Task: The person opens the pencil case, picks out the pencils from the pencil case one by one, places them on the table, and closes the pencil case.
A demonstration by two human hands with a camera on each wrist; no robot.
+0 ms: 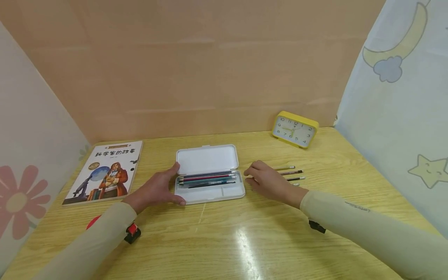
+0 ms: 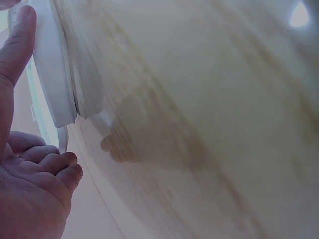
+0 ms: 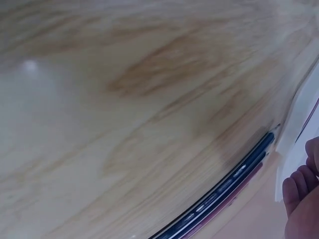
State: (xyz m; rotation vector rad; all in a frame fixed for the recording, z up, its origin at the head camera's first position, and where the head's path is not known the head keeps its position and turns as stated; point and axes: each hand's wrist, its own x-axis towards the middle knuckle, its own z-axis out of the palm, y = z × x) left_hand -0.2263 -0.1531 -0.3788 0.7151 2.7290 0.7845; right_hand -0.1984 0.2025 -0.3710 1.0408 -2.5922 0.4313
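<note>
A white pencil case point(image 1: 204, 197) lies with its lid point(image 1: 206, 159) folded back. Several pencils point(image 1: 206, 179) rest side by side in its tray, a dark one nearest the front. My left hand point(image 1: 159, 190) spans the case's left end, thumb along the front edge and forefinger at the lid's corner. Beyond the right end, my right hand point(image 1: 267, 179) hovers with bent fingers over loose pencils point(image 1: 295, 179) on the table. In the right wrist view, those dark and reddish pencils point(image 3: 219, 196) lie apart from the curled fingers point(image 3: 301, 181), with nothing visible in them.
A picture book point(image 1: 101, 171) lies at the left of the wooden table point(image 1: 210, 241). A yellow alarm clock point(image 1: 295, 130) stands at the back right. Part of a red object point(image 1: 92, 221) shows beside the left sleeve. Walls enclose the back and both sides.
</note>
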